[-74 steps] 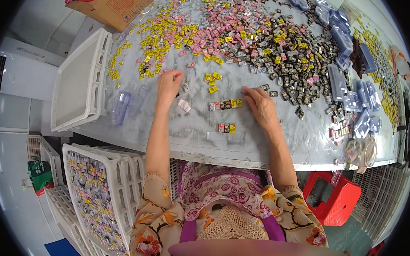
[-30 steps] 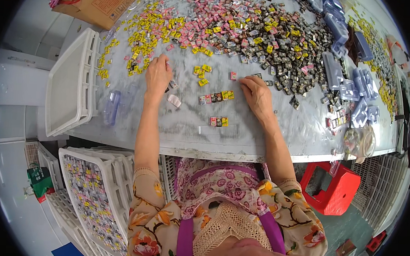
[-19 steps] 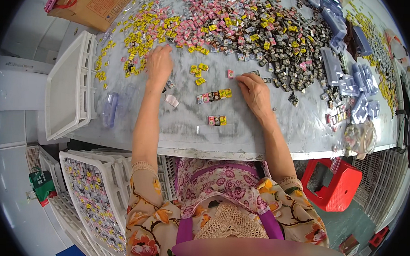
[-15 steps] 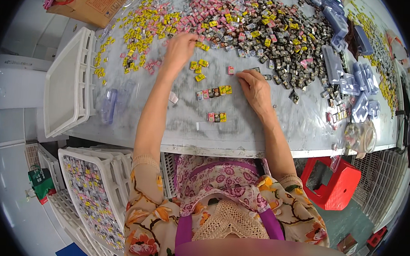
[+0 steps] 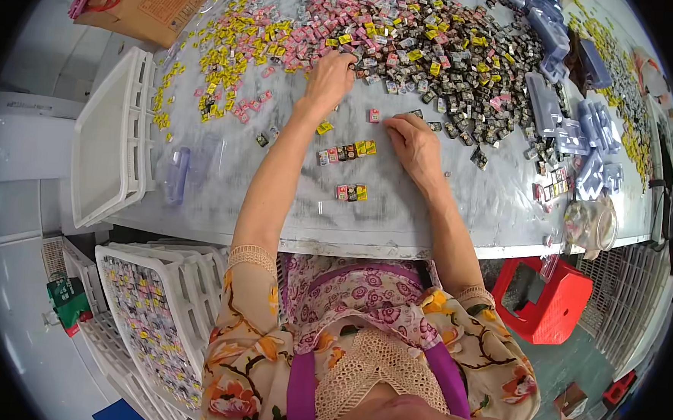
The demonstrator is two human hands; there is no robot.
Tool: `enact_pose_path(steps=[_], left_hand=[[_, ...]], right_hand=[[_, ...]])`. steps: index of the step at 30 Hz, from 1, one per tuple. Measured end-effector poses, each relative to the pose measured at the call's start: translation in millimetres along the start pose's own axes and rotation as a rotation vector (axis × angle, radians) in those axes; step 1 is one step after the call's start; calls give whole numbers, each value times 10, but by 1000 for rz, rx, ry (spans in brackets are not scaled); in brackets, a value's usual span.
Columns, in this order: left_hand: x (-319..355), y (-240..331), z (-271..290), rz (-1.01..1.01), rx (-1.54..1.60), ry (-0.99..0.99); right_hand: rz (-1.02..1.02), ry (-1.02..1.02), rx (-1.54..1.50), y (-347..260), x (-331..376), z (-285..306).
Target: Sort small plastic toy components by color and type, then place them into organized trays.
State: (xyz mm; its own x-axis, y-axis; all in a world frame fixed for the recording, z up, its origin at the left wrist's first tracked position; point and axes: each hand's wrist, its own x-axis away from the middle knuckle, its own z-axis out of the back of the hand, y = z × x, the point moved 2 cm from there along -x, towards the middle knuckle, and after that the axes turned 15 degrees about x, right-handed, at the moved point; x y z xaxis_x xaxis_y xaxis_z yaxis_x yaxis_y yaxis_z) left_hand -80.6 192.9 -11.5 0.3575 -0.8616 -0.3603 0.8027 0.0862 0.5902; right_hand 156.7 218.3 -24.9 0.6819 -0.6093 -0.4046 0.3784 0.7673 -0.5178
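My left hand [image 5: 331,80] reaches to the near edge of a large heap of small box-shaped pieces [image 5: 436,44], coloured pink, yellow and black. Its fingers are bent together among the pieces; what they grip is hidden. My right hand [image 5: 417,147] rests on the table with fingers curled and thumb close to the forefinger, and I cannot make out anything in them. Just left of its fingertips stands one pink piece [image 5: 374,115]. Nearer me lie a joined row of pink, dark and yellow pieces [image 5: 347,152] and a shorter row [image 5: 352,192]. A yellow piece [image 5: 325,127] shows beside my left forearm.
A white plastic crate [image 5: 112,141] stands at the table's left, below a cardboard box [image 5: 153,3]. Clear plastic trays [image 5: 544,103] are piled on the right. Below are a crate filled with pieces [image 5: 144,314] and a red stool [image 5: 560,305].
My left hand has moved right along the heap's edge, and its forearm now covers part of the yellow group. A dark piece now shows left of that forearm. My right hand has hardly moved.
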Motion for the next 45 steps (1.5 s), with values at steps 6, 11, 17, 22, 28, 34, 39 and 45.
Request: enact_pose_path(steps=[6, 11, 17, 22, 28, 34, 39, 45], left_hand=[[152, -53, 227, 15, 19, 89], [427, -389, 630, 64, -28, 153], [915, -358, 958, 414, 156, 81], [1126, -428, 893, 308, 2, 56], [1028, -501, 844, 320, -128, 122], [1016, -696, 883, 311, -153, 173], [996, -528, 921, 403, -43, 120], [1123, -197, 990, 336, -10, 108]], right_hand=[[11, 11, 9, 12, -11, 5], [5, -13, 18, -29, -25, -21], [16, 8, 22, -3, -18, 3], [13, 2, 43, -28, 0, 26], [15, 31, 26, -15, 14, 10], [7, 17, -5, 8, 17, -12], [-33, -12, -27, 27, 8, -3], [-12, 2, -11, 26, -7, -8]])
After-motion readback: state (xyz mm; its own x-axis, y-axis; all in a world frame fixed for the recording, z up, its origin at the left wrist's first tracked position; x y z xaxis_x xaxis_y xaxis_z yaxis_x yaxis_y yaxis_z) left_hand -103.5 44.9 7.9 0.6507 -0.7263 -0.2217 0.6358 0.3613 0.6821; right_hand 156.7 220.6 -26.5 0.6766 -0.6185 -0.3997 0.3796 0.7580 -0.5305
